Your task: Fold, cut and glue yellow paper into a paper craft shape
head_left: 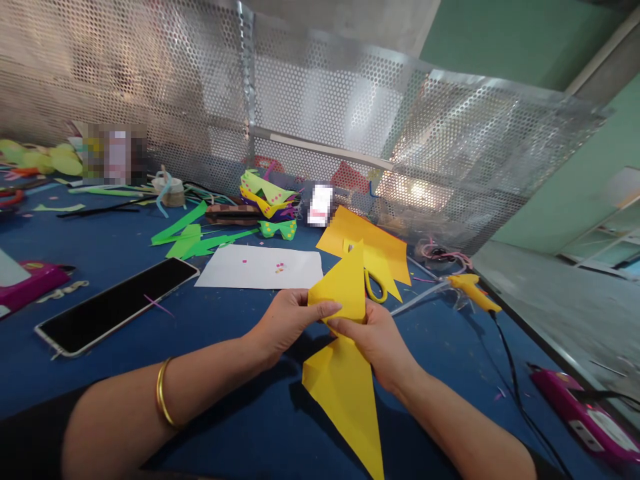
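Observation:
My left hand [295,320] and my right hand [377,340] both grip a yellow foam or paper sheet [345,393], pinching it at a narrow middle. One wide part of the sheet rises above my fingers, and another tapers down toward the table's near side. Both thumbs lie on its front; the other fingers are mostly hidden behind it. Just beyond my right hand, scissors with a yellow handle [376,287] lie beside more yellow pieces [383,260]. A white paper [260,267] with tiny coloured bits lies beyond my left hand.
A black-screened phone [120,303] lies at left. Green strips [190,237] and decorated masks [267,193] sit toward the back. At right are a yellow glue gun [473,290] with a cord and a magenta device [585,407]. A perforated metal screen [320,100] borders the table's far side.

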The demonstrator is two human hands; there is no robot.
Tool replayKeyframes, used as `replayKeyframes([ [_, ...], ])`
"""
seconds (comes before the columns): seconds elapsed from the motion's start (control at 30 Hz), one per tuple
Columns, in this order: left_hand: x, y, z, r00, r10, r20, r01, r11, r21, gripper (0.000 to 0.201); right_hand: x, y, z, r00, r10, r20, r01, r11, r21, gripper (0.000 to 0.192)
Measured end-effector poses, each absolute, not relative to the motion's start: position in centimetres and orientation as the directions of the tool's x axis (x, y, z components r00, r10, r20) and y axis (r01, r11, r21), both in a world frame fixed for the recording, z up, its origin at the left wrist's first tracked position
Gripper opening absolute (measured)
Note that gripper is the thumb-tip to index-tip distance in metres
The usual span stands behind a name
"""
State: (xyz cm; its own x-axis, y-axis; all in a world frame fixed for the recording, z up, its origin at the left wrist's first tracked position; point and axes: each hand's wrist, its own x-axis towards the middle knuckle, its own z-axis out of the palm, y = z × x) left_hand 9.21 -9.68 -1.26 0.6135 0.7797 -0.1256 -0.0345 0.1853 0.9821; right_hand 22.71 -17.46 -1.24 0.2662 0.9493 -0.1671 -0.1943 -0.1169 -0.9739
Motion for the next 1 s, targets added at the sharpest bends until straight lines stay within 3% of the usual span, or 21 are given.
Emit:
replayKeyframes([
  [0.33,9.26,-9.70,-1.20,0.480,0.868,-0.128,-0.010,0.151,0.989,0.014,22.75,-17.50,-1.63,0.219,0.951,-0.219,-0.206,-0.175,-0.963,0.040],
  [0.57,9.32,-9.82,-0.73,0.526,0.838,-0.142,-0.067,0.208,0.976,0.017,22.72,-17.43,-1.51,0.208,0.956,-0.207,-0.185,-0.170,-0.968,0.037],
  [1.0,9.16,-9.47,-1.15,0.538,0.837,-0.103,-0.050,0.153,0.987,0.029,22.80,-17.34,-1.45,0.254,0.946,-0.200,-0.198,-0.151,-0.968,0.038],
])
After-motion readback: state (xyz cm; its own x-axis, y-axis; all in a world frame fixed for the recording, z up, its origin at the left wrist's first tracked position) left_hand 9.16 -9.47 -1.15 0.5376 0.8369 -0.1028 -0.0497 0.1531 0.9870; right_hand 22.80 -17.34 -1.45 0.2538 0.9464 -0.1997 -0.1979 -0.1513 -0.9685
